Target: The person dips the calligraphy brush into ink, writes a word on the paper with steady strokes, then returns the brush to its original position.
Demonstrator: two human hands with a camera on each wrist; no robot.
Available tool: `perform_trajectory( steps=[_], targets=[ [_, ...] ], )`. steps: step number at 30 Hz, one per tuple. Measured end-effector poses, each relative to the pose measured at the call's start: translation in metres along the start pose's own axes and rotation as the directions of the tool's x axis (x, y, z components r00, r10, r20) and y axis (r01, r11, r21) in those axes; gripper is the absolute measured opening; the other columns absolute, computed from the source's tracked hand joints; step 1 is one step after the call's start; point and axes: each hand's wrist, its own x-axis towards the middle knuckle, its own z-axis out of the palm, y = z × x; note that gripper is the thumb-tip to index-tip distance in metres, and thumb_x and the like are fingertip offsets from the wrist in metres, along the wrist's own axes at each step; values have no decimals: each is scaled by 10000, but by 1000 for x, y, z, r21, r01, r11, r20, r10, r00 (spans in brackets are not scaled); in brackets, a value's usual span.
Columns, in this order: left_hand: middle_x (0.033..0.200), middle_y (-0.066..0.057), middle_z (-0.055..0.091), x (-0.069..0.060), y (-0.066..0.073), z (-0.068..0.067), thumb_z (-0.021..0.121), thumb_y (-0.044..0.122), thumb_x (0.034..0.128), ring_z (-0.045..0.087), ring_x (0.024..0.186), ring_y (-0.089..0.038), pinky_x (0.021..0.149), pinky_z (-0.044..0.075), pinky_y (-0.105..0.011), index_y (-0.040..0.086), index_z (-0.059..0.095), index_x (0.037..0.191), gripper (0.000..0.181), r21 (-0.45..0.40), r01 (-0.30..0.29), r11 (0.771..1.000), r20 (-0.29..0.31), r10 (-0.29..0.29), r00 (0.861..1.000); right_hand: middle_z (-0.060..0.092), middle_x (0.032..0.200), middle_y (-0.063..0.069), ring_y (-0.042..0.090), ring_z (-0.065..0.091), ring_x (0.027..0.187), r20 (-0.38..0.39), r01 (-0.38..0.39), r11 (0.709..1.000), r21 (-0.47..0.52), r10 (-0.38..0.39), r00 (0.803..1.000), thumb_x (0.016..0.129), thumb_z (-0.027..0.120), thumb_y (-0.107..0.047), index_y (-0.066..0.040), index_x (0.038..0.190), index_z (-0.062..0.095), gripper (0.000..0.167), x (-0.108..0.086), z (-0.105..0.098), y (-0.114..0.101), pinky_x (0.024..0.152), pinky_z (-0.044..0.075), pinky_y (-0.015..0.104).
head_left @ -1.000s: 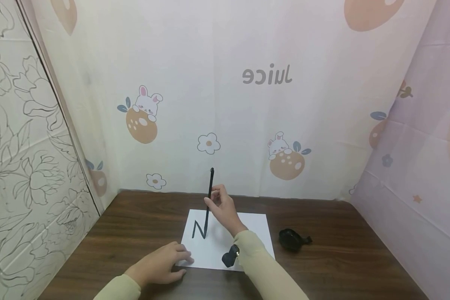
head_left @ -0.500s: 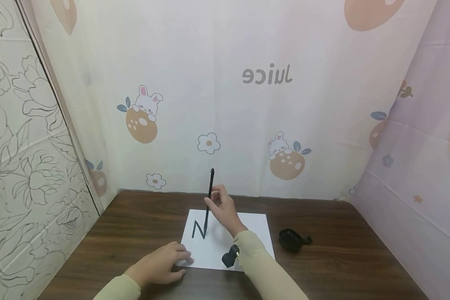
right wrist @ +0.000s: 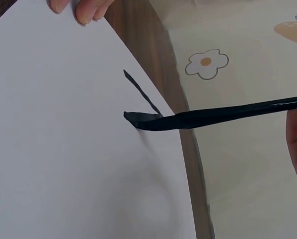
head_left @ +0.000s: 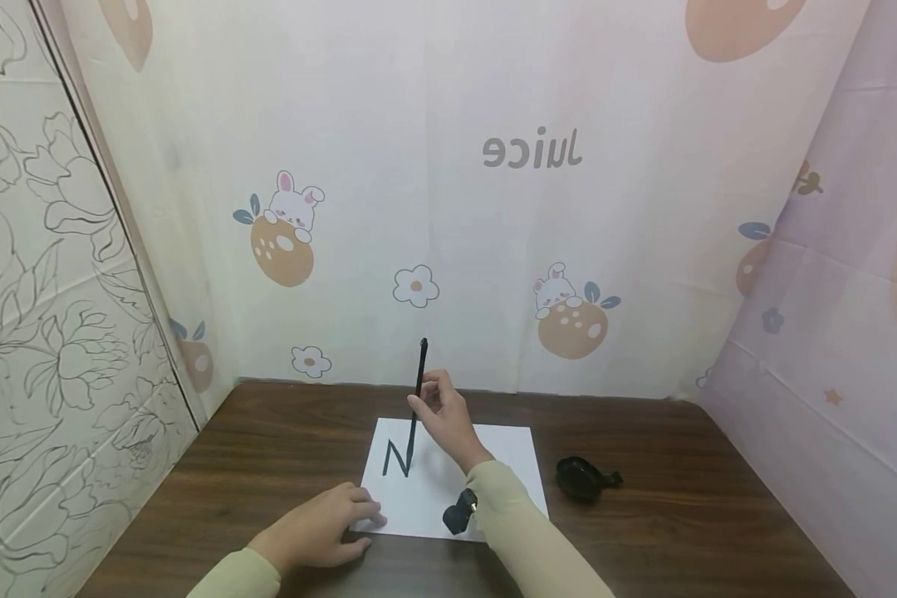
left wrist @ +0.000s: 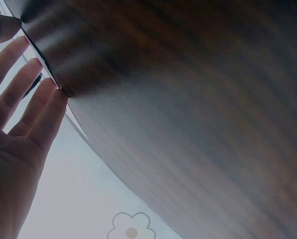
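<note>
My right hand (head_left: 448, 419) pinches a long black brush (right wrist: 213, 115) by its handle, nearly upright, above a white sheet of paper (head_left: 419, 511). In the right wrist view the dark bristle tip meets the paper at the end of a painted stroke. Black strokes shaped like an N (head_left: 396, 458) stand on the sheet's left part. My left hand (head_left: 325, 519) rests at the near left corner of the paper, fingers spread over its edge. The left wrist view shows that hand (left wrist: 24, 119) with its fingers extended.
A small black dish (head_left: 579, 479) with a short handle stands on the wooden table (head_left: 665, 515), right of the paper. A black wrist camera (head_left: 459, 511) on my right wrist hangs over the sheet. Printed curtains (head_left: 448, 216) enclose the table at the back and sides.
The brush's top end has sunk very slightly in the head view. Both hands and the paper otherwise keep their places.
</note>
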Motion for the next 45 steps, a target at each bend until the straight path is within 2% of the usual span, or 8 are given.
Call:
perform_trajectory(
  steps=[9, 21, 30, 45],
  targets=[
    [1059, 83, 652, 0, 0, 0, 744, 218, 858, 581, 964, -86, 827, 517, -277, 183, 736, 1089, 233, -8, 2, 1000, 8, -2, 1000, 605, 960, -14, 146, 632, 917, -3, -1, 1000, -3, 1, 1000, 989, 644, -197, -179, 1201, 468, 276, -1, 0, -2, 869, 539, 337],
    [1073, 89, 653, 0, 2, -1, 741, 225, 870, 571, 967, -74, 828, 516, -277, 193, 739, 1100, 231, -21, 39, 999, 32, -39, 999, 601, 966, -16, 147, 613, 924, -3, -5, 1000, -12, 5, 1000, 989, 644, -205, -183, 1203, 469, 277, -1, 1, 0, 858, 538, 327],
    [1047, 72, 649, 0, 2, -1, 746, 185, 837, 584, 966, -93, 843, 514, -283, 161, 734, 1072, 236, 15, -31, 999, -30, 32, 999, 604, 988, -17, 143, 628, 950, -4, -2, 1000, -10, 2, 1000, 990, 643, -206, -191, 1211, 481, 275, 0, 0, 0, 872, 536, 320],
    [1061, 80, 649, 0, 1, 0, 740, 203, 855, 581, 975, -95, 847, 516, -290, 175, 735, 1085, 231, 1, -14, 1000, -8, 14, 1000, 611, 1007, -12, 145, 634, 946, -19, -22, 1000, -20, 22, 1000, 994, 638, -232, -200, 1206, 479, 267, 1, 2, 3, 864, 536, 336]
  ],
)
